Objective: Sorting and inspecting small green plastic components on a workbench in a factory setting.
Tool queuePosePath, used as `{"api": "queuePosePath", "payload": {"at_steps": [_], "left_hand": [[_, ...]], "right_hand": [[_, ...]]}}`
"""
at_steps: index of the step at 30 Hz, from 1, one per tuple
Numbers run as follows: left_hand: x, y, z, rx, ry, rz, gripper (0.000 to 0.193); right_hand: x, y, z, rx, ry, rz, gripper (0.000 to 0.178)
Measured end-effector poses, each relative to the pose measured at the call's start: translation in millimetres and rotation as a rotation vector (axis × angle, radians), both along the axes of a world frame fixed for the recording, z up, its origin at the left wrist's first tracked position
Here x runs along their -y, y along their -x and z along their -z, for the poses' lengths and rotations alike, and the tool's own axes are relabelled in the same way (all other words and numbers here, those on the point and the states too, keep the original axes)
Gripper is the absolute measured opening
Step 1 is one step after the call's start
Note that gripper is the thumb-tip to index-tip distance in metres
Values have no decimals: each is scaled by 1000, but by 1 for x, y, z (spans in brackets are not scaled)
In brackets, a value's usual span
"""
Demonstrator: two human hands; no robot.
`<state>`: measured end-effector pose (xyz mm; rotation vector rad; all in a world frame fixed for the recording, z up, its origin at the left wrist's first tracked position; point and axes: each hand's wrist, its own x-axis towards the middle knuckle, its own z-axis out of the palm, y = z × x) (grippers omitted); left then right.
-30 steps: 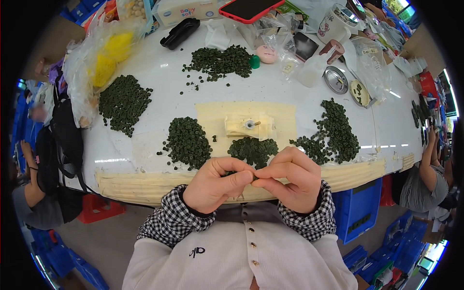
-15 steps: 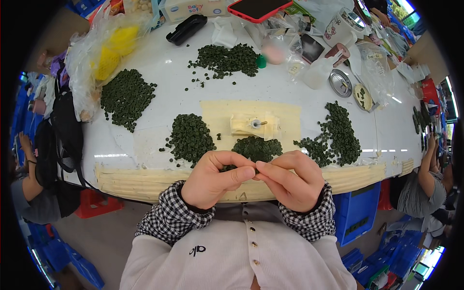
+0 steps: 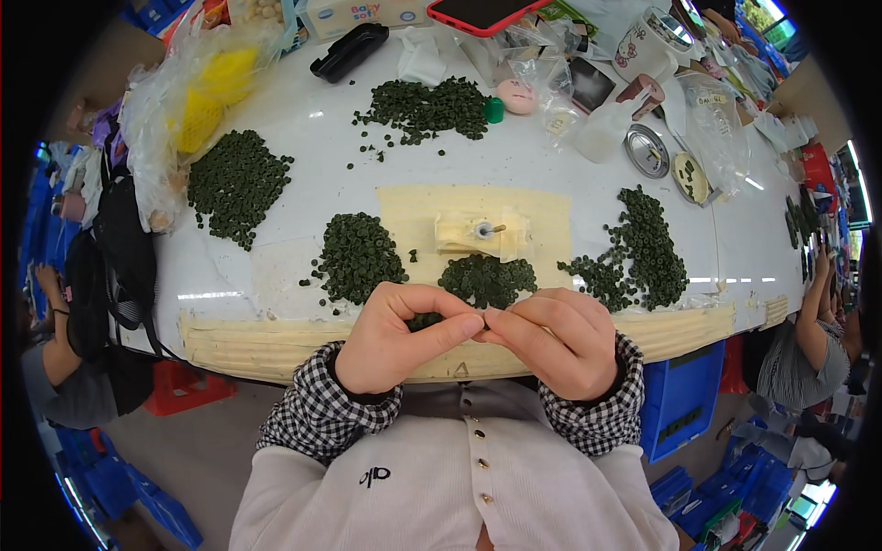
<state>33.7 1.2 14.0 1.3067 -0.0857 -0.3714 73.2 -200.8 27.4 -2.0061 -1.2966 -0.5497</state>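
My left hand (image 3: 395, 340) and my right hand (image 3: 560, 344) meet above the table's front edge, thumbs and fingertips pinched together. Between them is a small dark green part (image 3: 485, 321), mostly covered by the fingers. More dark green pieces (image 3: 423, 320) show behind my left fingers. Just beyond the hands lies a small heap of dark green ring-like parts (image 3: 487, 278). Behind it a pale taped block (image 3: 469, 237) with an upright metal pin is fixed on yellowish tape. Larger heaps of similar parts lie to the left (image 3: 358, 260) and right (image 3: 648, 248).
Further back are two more green heaps (image 3: 239, 184) (image 3: 427, 108), a black case (image 3: 350, 52), a red-edged phone (image 3: 482, 13) and an open tin (image 3: 647, 151). Plastic bags (image 3: 161, 129) crowd the left edge. A blue crate (image 3: 682, 404) stands below the table at right. Other people sit at both sides.
The view has shifted slightly, so the table's things sit a little differently. Both hands stay pinched together at nearly the same place, with only slight finger movement.
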Motion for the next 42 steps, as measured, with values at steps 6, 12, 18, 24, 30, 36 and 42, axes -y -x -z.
{"api": "queuePosePath", "payload": {"at_steps": [6,12,18,24,30,36,42], "left_hand": [[0,0,-1,39,-68,6,10],[7,3,2,28,-64,-110,9],[7,5,0,71,-75,-126,9],[1,2,1,52,-64,-29,8],[5,5,6,50,-37,-109,7],[7,9,3,99,-118,-159,8],[5,14,5,101,-113,-181,8]], "right_hand": [[1,0,4,-31,-27,1,28],[-8,3,6,-129,-144,52,26],[-10,7,5,-243,-185,97,23],[-7,6,3,-377,-174,34,20],[-9,7,-4,-569,-213,45,21],[-13,9,1,-803,-302,39,18],[-18,13,5,-884,-357,21,15]]}}
